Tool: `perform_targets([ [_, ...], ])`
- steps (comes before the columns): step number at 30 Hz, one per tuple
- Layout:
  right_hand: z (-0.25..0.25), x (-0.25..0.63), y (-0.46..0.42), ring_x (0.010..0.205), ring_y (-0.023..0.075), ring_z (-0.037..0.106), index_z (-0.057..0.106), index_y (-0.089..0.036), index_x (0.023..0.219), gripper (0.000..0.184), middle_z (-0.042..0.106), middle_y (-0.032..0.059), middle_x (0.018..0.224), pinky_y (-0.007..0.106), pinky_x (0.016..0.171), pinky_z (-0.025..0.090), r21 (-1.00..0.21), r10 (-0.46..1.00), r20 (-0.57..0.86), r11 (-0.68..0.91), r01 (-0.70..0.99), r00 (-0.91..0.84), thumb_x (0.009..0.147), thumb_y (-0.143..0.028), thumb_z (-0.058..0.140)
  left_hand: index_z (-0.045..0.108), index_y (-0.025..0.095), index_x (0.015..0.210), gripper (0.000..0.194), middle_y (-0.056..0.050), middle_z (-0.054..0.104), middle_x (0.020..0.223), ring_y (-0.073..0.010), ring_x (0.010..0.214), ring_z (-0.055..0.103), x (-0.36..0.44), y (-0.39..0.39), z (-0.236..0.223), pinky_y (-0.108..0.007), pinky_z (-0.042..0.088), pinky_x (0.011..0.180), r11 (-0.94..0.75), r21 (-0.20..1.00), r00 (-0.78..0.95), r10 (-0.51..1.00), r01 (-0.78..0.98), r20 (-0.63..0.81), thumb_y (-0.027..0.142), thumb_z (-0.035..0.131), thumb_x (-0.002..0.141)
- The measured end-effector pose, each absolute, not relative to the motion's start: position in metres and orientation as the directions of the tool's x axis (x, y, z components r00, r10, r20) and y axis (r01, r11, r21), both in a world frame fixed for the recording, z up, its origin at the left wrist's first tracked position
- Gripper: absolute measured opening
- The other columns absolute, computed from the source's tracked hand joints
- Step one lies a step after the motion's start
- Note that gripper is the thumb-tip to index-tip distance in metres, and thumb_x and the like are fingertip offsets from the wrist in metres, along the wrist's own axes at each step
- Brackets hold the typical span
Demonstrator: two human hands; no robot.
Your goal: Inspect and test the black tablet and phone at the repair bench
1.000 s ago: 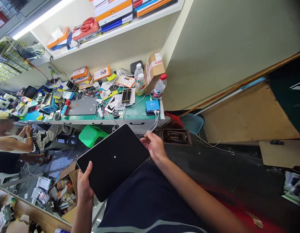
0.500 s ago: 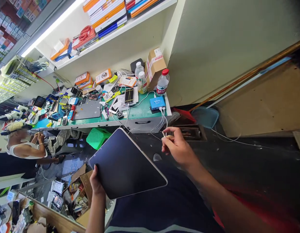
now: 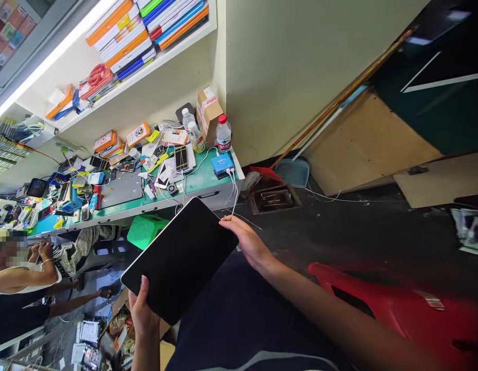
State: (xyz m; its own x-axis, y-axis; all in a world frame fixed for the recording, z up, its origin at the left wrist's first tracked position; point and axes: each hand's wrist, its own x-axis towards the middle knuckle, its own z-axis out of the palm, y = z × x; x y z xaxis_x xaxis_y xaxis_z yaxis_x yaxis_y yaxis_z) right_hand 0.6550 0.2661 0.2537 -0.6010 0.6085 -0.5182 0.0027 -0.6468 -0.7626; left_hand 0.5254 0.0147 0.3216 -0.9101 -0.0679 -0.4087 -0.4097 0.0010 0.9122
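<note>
A tablet (image 3: 188,257) with a dark screen and thin light rim is held tilted in front of my body. My left hand (image 3: 143,309) grips its lower left edge, with the thumb on the screen and the other fingers hidden behind. At the tablet's right edge, my right hand (image 3: 246,239) has its fingers pinched together. A white charging cable (image 3: 235,198) runs down from a blue charger box (image 3: 222,164) on the bench to these fingers. Its plug is hidden, so I cannot tell whether it sits in the tablet.
The green-topped workbench (image 3: 208,181) carries phones, tools, bottles and boxes. Below it stands a green stool (image 3: 146,230). A red plastic chair (image 3: 401,309) is at the right, and a seated person (image 3: 26,278) at the left. An open box (image 3: 275,200) and blue dustpan-like bin (image 3: 295,172) lie on the floor.
My right hand has brought the cable to the tablet's right edge. The tablet has turned and tilted in my left hand. The view has swung right, bringing the red chair further into sight.
</note>
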Motion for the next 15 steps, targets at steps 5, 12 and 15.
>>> perform_targets([
  [5,0.241,0.650,0.264,0.087,0.0213,0.052,0.067,-0.025,0.076,0.025,0.060,-0.0001,0.083,0.030,0.078,0.041,-0.747,0.610,-0.493,-0.662,-0.057,-0.620,0.078,-0.049,0.074,0.075,0.026,0.117,0.061,-0.003,0.080,0.105,-0.0241,0.098,0.076,0.532,0.018,0.325,-0.032,0.061,0.087,0.018,0.942,-0.941,-0.039,-0.336,-0.335,0.043,0.098,0.063],
  [12,0.231,0.644,0.266,0.085,0.0198,0.052,0.068,-0.025,0.076,0.026,0.062,-0.0018,0.082,0.030,0.078,0.040,-0.737,0.588,-0.496,-0.674,-0.048,-0.639,0.078,-0.049,0.076,0.077,0.024,0.109,0.071,-0.003,0.080,0.100,-0.0242,0.092,0.076,0.532,0.023,0.330,-0.031,0.063,0.081,0.025,0.922,-0.922,-0.052,-0.385,-0.384,0.050,0.103,0.048],
  [15,0.230,0.644,0.265,0.085,0.0199,0.053,0.069,-0.024,0.075,0.027,0.062,-0.0017,0.081,0.031,0.079,0.040,-0.740,0.593,-0.504,-0.671,-0.040,-0.628,0.076,-0.050,0.077,0.078,0.023,0.110,0.066,-0.006,0.080,0.101,-0.0276,0.096,0.076,0.532,0.019,0.326,-0.035,0.063,0.083,0.061,0.923,-0.925,-0.025,-0.381,-0.380,0.051,0.100,0.055],
])
